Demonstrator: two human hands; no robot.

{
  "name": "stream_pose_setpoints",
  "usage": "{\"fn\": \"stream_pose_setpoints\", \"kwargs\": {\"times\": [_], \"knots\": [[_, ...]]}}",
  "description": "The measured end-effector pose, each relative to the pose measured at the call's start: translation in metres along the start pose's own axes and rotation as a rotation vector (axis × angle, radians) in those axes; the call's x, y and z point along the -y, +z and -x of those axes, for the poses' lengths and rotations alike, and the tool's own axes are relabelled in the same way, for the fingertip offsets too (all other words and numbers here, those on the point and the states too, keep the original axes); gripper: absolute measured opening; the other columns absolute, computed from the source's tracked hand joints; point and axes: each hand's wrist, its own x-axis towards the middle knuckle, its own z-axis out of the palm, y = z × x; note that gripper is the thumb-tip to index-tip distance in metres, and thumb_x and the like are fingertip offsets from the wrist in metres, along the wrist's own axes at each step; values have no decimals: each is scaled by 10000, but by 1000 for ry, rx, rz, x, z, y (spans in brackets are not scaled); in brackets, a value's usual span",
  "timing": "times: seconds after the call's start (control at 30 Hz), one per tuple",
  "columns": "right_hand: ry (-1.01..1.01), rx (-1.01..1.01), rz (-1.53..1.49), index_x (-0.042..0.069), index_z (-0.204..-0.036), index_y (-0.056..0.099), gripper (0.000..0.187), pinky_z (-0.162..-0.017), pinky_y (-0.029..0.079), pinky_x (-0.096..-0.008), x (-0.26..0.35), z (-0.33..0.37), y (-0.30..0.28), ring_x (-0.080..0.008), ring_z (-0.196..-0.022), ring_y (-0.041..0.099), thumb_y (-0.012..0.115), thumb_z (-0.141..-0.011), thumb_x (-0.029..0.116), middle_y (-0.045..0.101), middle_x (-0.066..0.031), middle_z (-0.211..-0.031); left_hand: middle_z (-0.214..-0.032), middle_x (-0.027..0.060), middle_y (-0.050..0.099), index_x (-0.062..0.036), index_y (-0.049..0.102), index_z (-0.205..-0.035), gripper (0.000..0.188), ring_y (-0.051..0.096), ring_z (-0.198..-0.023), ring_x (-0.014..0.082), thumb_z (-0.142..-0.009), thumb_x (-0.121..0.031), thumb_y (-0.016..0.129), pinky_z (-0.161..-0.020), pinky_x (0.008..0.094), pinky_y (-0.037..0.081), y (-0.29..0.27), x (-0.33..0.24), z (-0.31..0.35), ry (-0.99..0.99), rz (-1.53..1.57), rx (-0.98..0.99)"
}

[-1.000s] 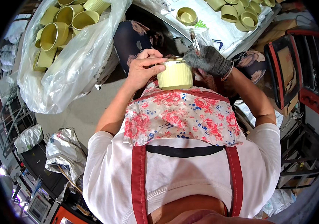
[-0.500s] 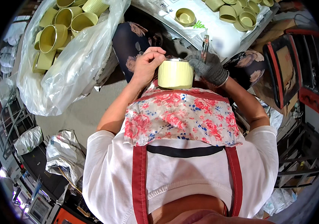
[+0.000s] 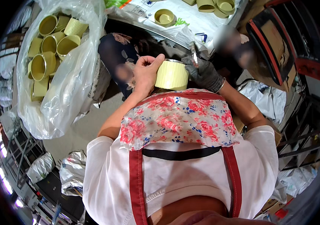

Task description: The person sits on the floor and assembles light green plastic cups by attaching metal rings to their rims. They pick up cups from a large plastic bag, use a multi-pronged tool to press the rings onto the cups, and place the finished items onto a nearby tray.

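A pale yellow ribbed cup (image 3: 172, 76) with a shiny metal rim is held just above the floral apron, slightly tilted. My bare left hand (image 3: 145, 75) is closed at its left side, thumb up near the rim; its fingertips are partly hidden. On the other side, my right hand (image 3: 206, 75) wears a dark grey glove and touches the cup near the rim. A thin shiny metal tool (image 3: 194, 54) sticks up from the gloved fingers; its exact kind is not clear.
At the left, a clear plastic bag (image 3: 64, 108) holds several yellow-green cups (image 3: 43, 66). Ahead is a sheet-covered table (image 3: 133, 10) with a single short cup (image 3: 164, 17) and more cups at its far right. A black and red frame (image 3: 266, 47) stands at the right.
The whole view has shifted, with the bag sitting lower and the table further left and up. The cup tilts a little more, and my left thumb now stands straighter beside it.
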Motion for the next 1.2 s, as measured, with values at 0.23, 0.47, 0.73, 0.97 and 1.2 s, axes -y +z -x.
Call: {"fn": "stream_pose_setpoints", "kwargs": {"times": [0.23, 0.47, 0.73, 0.97, 1.2], "knots": [[-10, -36, 113, 50, -1113, 503, 293, -660, 473, -386, -4, 30, -2, -335, -797, 571, 440, -836, 120, 553, -191, -952, -951, 85, 624, 54, 622, -977, 317, 567, -817, 94, -764, -170, 692, -732, 204, 450, 13, 1, 5, 18, -110, 243], [103, -211, 127, 12, -1134, 430, 340, -578, 454, -421, -5, 54, 11, -381, -700, 558, 474, -813, 115, 550, -222, -828, -1093, 89, 548, 34, 612, -1029, 311, 512, -965, 115, -768, -122, 676, -836, 222, 400, 20, 8, -6, 100, -288, 497], [405, -296, 186, 11, -1189, 428, 386, -610, 451, -418, 2, 65, 10, -355, -708, 565, 468, -831, 151, 546, -220, -881, -1162, 56, 473, 9, 570, -1117, 357, 445, -1063, 124, -784, -92, 647, -905, 235, 341, 28, 7, -11, -9, -311, 698], [222, -338, 208, 4, -1087, 514, 347, -730, 460, -386, 3, 54, -23, -329, -856, 553, 525, -768, 140, 525, -197, -1007, -1357, 90, 332, -69, 299, -1351, 720, 358, -1200, 162, -741, -90, 681, -990, 273, 285, 43, -21, 7, 160, -286, 943], [-158, -308, 405, 44, -856, 536, 134, -595, 446, -354, 9, 46, -33, -291, -692, 535, 540, -822, 174, 500, -120, -738, -1453, 68, 101, -158, 321, -1321, 766, 251, -1287, 218, -675, -108, 730, -975, 387, 298, 39, -36, 1, 198, -406, 950]]}}
